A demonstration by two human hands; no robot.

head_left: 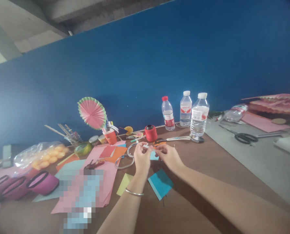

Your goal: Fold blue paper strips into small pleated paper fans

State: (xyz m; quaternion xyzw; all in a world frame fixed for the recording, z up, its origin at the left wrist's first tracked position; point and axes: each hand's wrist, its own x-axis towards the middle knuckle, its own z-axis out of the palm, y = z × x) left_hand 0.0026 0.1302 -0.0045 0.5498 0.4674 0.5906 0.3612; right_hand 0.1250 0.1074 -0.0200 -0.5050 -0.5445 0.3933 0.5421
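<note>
My left hand [141,159] and my right hand [168,155] meet above the brown table [208,169], both pinching a small white strip [146,146] between their fingertips. A silver bangle [134,193] circles my left wrist. Just below the hands lie a folded blue paper [160,183] and a yellow-green paper slip [124,184]. Behind the hands stands a red thread spool [151,133], and an orange paper scrap [159,143] lies beyond my right fingers.
Three water bottles [199,114] stand at the back by the blue wall. A pink paper fan [92,112] rises from a red cup [110,136]. Pink sheets [105,175], pliers [94,164], a wire loop [124,164], a bag of orange balls [47,156] lie left; scissors [244,137] right.
</note>
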